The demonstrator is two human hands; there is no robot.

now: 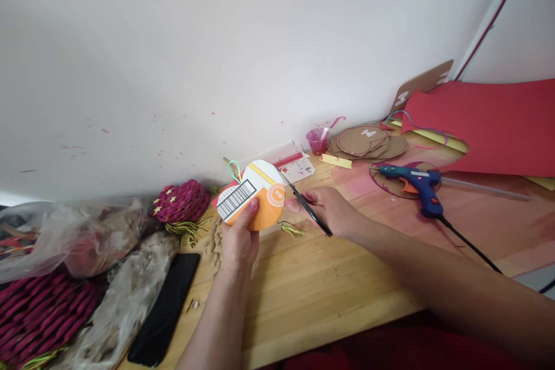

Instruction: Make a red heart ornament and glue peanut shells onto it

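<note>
Pinching a printed card disc (pixel 260 193) near the middle of the head view, the left hand (pixel 240 237) has its thumb over the orange face close to the six o'clock edge, the fingers behind. The disc is held up over the wooden desk (pixel 342 283), its barcode at about nine o'clock. The right hand (pixel 332 208) is curled around the black handles of the scissors (pixel 309 208), whose blades meet the disc's rim at two o'clock; how far the blades are parted I cannot tell, nor whether the right fingertips touch the card.

Cutting cleanly here would seem to call for steady scissors and a disc turned into them by the left hand, with short bites along the curve and the thumb well clear of the blade line. The card looks thin, so a firm pinch near the cut should stop it bending.

Around the disc, a magenta woven piece (pixel 184 201) with stars lies at nine o'clock, a phone (pixel 165 309) between seven and eight, cardboard rounds (pixel 368 141) at two, and a blue glue gun (pixel 427 188), its light lit, at three, where the right forearm should keep off the nozzle.
</note>
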